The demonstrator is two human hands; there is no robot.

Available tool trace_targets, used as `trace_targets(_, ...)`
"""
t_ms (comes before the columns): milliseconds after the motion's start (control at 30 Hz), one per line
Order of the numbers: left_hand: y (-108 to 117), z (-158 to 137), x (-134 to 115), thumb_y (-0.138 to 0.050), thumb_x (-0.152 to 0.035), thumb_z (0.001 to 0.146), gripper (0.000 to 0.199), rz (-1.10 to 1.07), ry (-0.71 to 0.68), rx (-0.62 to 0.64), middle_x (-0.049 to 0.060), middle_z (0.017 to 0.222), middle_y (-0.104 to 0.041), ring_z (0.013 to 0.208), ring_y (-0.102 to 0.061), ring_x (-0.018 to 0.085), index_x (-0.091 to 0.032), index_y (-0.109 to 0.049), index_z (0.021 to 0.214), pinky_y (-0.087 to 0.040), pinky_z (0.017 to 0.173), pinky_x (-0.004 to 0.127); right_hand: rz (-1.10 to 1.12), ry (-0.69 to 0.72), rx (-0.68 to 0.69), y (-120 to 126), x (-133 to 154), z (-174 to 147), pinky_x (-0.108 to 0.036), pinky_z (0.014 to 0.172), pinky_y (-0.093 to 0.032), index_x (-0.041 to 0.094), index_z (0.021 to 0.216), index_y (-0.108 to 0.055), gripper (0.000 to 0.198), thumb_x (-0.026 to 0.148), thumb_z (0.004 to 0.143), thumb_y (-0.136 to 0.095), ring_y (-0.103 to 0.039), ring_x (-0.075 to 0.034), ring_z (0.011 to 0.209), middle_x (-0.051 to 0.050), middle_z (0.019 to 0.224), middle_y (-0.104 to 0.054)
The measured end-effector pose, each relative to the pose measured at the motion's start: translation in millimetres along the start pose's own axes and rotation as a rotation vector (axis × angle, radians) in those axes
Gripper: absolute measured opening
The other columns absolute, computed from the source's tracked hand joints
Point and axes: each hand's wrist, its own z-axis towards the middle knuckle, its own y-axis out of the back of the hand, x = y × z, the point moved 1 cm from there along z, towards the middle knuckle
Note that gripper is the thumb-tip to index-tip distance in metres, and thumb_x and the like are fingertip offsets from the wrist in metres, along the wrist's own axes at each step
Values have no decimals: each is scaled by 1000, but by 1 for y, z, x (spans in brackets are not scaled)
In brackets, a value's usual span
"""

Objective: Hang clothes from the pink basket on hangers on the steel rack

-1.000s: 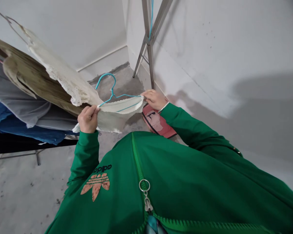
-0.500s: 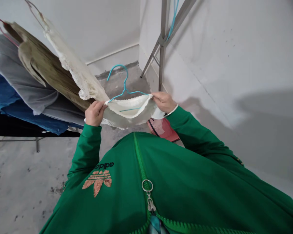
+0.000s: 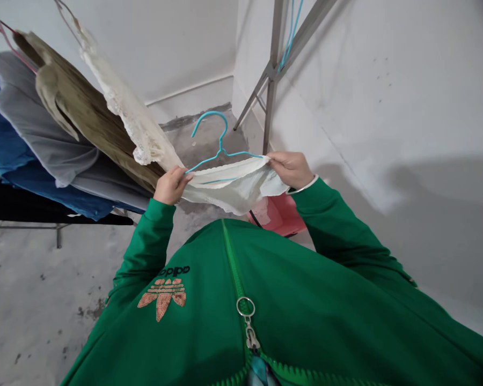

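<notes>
Between my hands a white garment with a gathered neckline is stretched on a blue wire hanger. The hanger's hook stands up above the cloth, and part of its lower bar shows inside the neck opening. My left hand is closed, pinching one shoulder of the garment at the hanger's end. At the other shoulder my right hand pinches the cloth between thumb and fingers, also closed. The garment's lower part hangs beneath, mostly foreshortened from above.
To the left hang a white lace garment, an olive garment, a grey one and a blue one. A metal rack frame with blue hangers stands ahead. A pink basin sits below my right forearm.
Both hands, with the garment and hanger, have shifted a little to the right. The neck opening, wide and sagging before, is now pulled narrower and straighter.
</notes>
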Motion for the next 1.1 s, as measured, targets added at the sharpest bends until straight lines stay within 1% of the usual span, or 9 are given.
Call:
trace_targets(133, -6, 6, -10, -37, -45, 95, 39, -7, 40, -90, 3, 71, -56, 68, -52, 15, -19, -59, 77, -40, 65, 25, -4, -15, 97, 2, -4, 5, -27, 69, -49, 18, 95, -71, 32, 36, 93, -45, -65, -16, 76, -5, 84, -71)
trace_targets(300, 7, 6, -6, -44, -44, 92, 35, -31, 5, -235, 2, 65, -52, 63, -49, 14, -19, -56, 70, -39, 62, 25, -27, -87, 194, 7, -30, -2, -35, 82, -51, 15, 107, -69, 34, 37, 82, -59, -66, -22, 93, -9, 104, -71)
trace_targets(533, 20, 2, -5, -51, -38, 89, 28, -68, -8, -217, 2, 66, -53, 64, -51, 14, -19, -57, 69, -42, 63, 25, 0, -199, 197, 7, -63, -19, -35, 79, -53, 17, 95, -73, 31, 38, 86, -53, -66, -20, 85, -7, 92, -73)
trace_targets(633, 20, 1, -7, -52, -37, 89, 27, -82, -28, -223, 1, 66, -53, 62, -50, 13, -19, -58, 70, -42, 61, 25, -30, -163, 210, 13, -55, -18, -38, 82, -53, 17, 103, -71, 36, 43, 82, -59, -64, -23, 94, -10, 104, -71)
trace_targets(733, 17, 1, -12, -51, -38, 90, 29, -81, -51, -215, 1, 66, -53, 62, -50, 13, -19, -59, 71, -42, 61, 25, 18, -49, 262, 14, -33, -13, -39, 87, -52, 18, 117, -65, 47, 48, 81, -61, -60, -24, 109, -12, 119, -65)
trace_targets(833, 15, 1, -19, -51, -40, 91, 30, -87, -83, -221, 2, 68, -55, 64, -53, 13, -18, -61, 73, -44, 62, 24, 63, 16, 317, 8, -11, -12, -35, 82, -52, 18, 103, -70, 40, 50, 88, -51, -64, -21, 93, -10, 98, -70)
trace_targets(900, 15, 2, -22, -51, -41, 92, 29, -106, -102, -218, 2, 71, -57, 66, -54, 14, -18, -62, 77, -45, 64, 25, 93, -27, 301, 4, -2, -14, -32, 73, -51, 18, 91, -71, 43, 51, 90, -45, -64, -19, 79, -8, 83, -69)
trace_targets(967, 18, 4, -21, -54, -45, 90, 29, -141, -109, -192, 4, 77, -59, 71, -56, 14, -18, -63, 88, -47, 67, 26, 129, -112, 243, 3, 2, -17, -29, 67, -50, 18, 86, -71, 47, 55, 90, -44, -63, -18, 74, -6, 79, -69)
trace_targets(1100, 24, 3, -5, -58, -53, 86, 51, -226, -86, -104, 11, 102, -60, 83, -58, 17, -15, -57, 119, -50, 74, 28, 143, -240, 95, 12, 3, -24, -29, 65, -49, 20, 82, -72, 51, 65, 83, -49, -63, -18, 72, -5, 79, -70)
